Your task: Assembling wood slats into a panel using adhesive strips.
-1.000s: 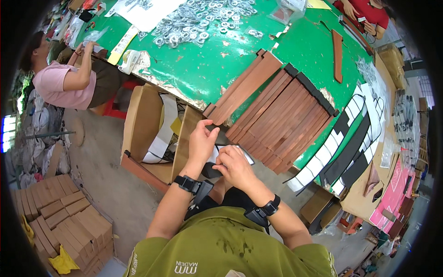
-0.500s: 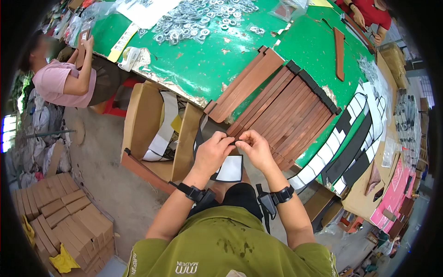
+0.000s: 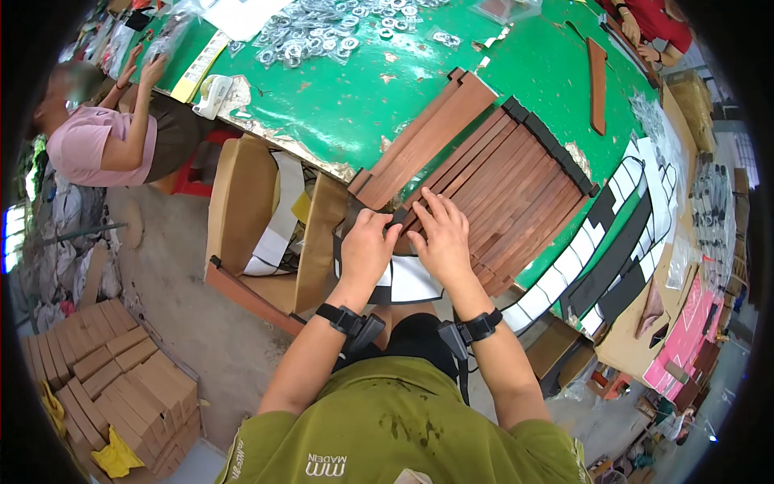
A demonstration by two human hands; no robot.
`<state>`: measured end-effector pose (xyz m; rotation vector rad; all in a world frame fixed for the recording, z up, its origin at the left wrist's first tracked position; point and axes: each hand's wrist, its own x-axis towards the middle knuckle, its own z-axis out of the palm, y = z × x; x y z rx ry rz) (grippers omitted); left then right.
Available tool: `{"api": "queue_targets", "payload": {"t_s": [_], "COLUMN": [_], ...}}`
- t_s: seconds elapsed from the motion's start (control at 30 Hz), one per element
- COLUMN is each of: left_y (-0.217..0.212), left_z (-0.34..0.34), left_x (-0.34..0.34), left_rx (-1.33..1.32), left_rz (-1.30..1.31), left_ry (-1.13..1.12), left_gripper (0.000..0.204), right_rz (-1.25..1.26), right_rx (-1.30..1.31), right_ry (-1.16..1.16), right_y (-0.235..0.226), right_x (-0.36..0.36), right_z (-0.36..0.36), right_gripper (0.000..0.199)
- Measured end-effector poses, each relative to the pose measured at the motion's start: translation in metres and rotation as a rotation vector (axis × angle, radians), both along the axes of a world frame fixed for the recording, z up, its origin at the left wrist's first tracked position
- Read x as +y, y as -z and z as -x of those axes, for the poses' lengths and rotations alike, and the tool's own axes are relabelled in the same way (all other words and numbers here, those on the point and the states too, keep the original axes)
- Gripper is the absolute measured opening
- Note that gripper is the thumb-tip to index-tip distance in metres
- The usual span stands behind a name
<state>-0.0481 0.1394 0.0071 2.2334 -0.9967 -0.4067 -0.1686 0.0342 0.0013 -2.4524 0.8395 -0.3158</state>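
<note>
My left hand (image 3: 367, 246) and my right hand (image 3: 439, 238) are together at the near edge of the green table (image 3: 339, 97). Between their fingertips is a small black strip (image 3: 398, 216), pressed against the near end of a brown wooden slat (image 3: 451, 181). That slat lies in a row of several brown slats (image 3: 516, 194) with black strips (image 3: 548, 145) at their far ends. A black-and-white sheet (image 3: 411, 282) lies under my hands, partly hidden. Both wrists wear black bands.
An open cardboard box (image 3: 266, 234) with white and black pieces stands left of my hands. Metal rings (image 3: 314, 32) lie piled at the table's far side. Black-and-white sheets (image 3: 613, 242) lie to the right. A person in pink (image 3: 97, 137) sits at left. Stacked cartons (image 3: 105, 371) stand on the floor.
Both hands rose from my lap up to the table's edge. They now press the small black strip against the end of a slat.
</note>
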Motion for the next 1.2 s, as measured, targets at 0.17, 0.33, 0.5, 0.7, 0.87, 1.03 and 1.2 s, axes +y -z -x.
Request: {"api": "queue_targets", "payload": {"t_s": [0.17, 0.33, 0.5, 0.7, 0.87, 1.03, 1.2], "left_y": [0.004, 0.005, 0.003, 0.007, 0.01, 0.012, 0.014], "left_z": [-0.005, -0.008, -0.009, -0.009, -0.01, -0.01, -0.009], "left_x": [-0.002, -0.005, -0.007, -0.005, -0.006, -0.006, -0.006], "left_rx": [0.021, -0.002, -0.07, -0.13, -0.158, -0.174, -0.18], "left_rz": [-0.02, -0.01, -0.058, -0.066, -0.031, -0.016, -0.053], "left_ry": [-0.034, 0.003, 0.044, 0.072, 0.099, 0.111, 0.114], "left_gripper": [0.021, 0.02, 0.021, 0.02, 0.02, 0.02, 0.02], "right_rz": [-0.029, -0.039, -0.039, -0.042, -0.037, -0.048, -0.049], "right_rx": [0.031, 0.066, 0.072, 0.066, 0.065, 0.08, 0.058], "right_ry": [0.021, 0.004, -0.002, -0.013, -0.015, -0.027, -0.017], "right_y": [-0.003, -0.007, -0.006, -0.004, -0.003, -0.003, -0.003], "right_x": [0.001, 0.0, -0.001, -0.002, -0.003, -0.003, -0.001], "right_z": [-0.002, -0.004, -0.002, -0.002, -0.001, -0.001, -0.002], "right_gripper": [0.053, 0.054, 0.055, 0.055, 0.055, 0.056, 0.057]}}
